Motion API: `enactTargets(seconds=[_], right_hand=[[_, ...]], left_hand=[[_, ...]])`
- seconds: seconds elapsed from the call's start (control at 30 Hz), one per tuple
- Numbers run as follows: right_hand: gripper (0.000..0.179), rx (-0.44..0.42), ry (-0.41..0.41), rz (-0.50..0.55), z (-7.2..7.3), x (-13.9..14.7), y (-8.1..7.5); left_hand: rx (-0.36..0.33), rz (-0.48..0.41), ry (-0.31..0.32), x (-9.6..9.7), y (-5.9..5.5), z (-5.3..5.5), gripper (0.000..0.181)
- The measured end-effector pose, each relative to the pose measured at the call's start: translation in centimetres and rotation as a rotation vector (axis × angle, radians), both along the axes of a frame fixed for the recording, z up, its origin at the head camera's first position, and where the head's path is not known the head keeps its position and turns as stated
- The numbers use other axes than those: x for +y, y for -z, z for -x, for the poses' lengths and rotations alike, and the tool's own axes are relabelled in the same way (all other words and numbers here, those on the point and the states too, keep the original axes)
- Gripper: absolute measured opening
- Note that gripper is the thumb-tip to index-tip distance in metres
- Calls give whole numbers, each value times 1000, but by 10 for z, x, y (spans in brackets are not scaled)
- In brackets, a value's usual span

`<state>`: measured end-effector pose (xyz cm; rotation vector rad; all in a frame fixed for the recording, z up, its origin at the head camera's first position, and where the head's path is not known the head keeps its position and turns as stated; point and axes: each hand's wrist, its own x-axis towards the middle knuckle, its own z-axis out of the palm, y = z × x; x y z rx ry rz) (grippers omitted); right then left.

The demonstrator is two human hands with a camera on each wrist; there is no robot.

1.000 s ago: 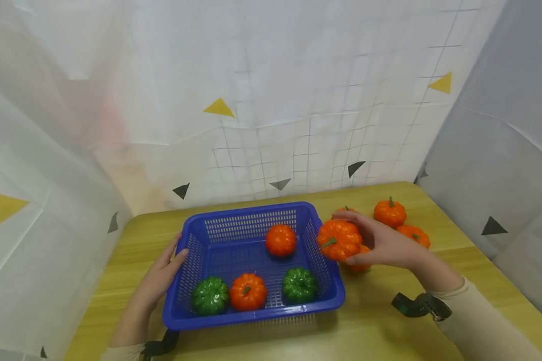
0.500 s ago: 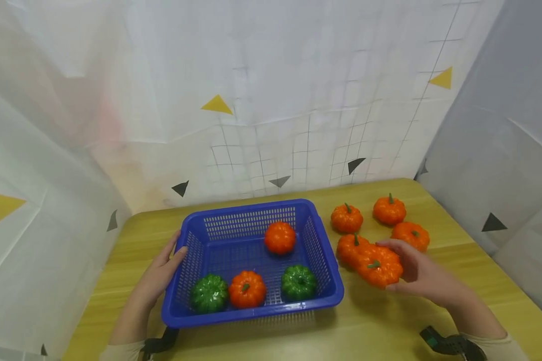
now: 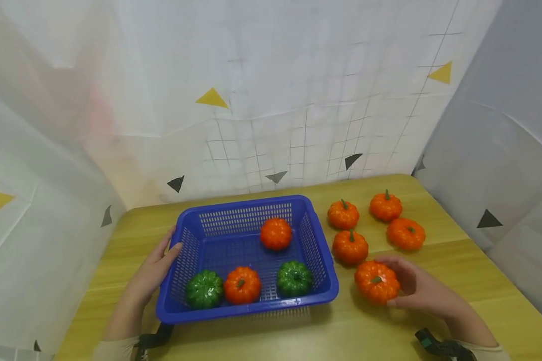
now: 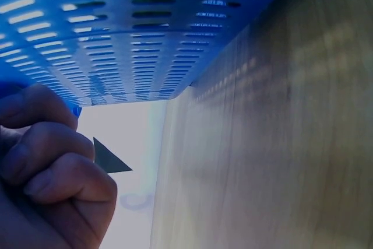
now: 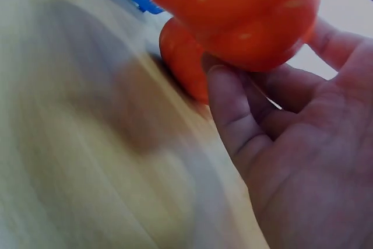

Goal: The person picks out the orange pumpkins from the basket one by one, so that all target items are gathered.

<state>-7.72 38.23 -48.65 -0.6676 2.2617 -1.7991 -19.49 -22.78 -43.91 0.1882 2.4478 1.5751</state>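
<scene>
My right hand [image 3: 426, 291] holds a small orange pumpkin [image 3: 376, 282] with a green stem, right of the basket. In the right wrist view, thumb and fingers pinch the same pumpkin [image 5: 233, 13]; whether its underside touches the table is unclear. My left hand [image 3: 151, 271] grips the left rim of the blue plastic basket [image 3: 248, 313], thumb over the edge. Curled fingers [image 4: 70, 179] show beside the slotted wall in the left wrist view. Inside the basket are two orange pumpkins, one at the back [image 3: 276, 233] and one in front [image 3: 242, 285], and two green pumpkins [image 3: 204, 290].
Several orange pumpkins stand on the wooden table [image 3: 271, 343] right of the basket; the nearest pumpkin [image 3: 350, 246] is just behind the held one. White sheeting [image 3: 262, 75] with triangles walls the back and sides. A dark strap device [image 3: 442, 346] sits on my right wrist.
My right hand has carried the orange pumpkin from the basket's right rim rightward and toward the table's front, lowering it. The left hand stays on the rim. The view has shifted slightly.
</scene>
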Motion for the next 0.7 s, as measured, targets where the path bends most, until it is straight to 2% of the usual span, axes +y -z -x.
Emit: enactTargets(seconds=[0.13, 0.37, 0.5, 0.7], right_hand=[[77, 21, -6, -67, 1, 3, 4], [76, -52, -5, -178, 0, 4, 7], [76, -43, 42, -248, -1, 2, 4], [76, -91, 104, -334, -2, -2, -3]], left_hand=[[16, 2, 5, 0, 0, -1, 67], [30, 13, 9, 2, 2, -2, 67], [32, 16, 7, 3, 3, -2, 69], [29, 19, 1, 2, 1, -2, 69]])
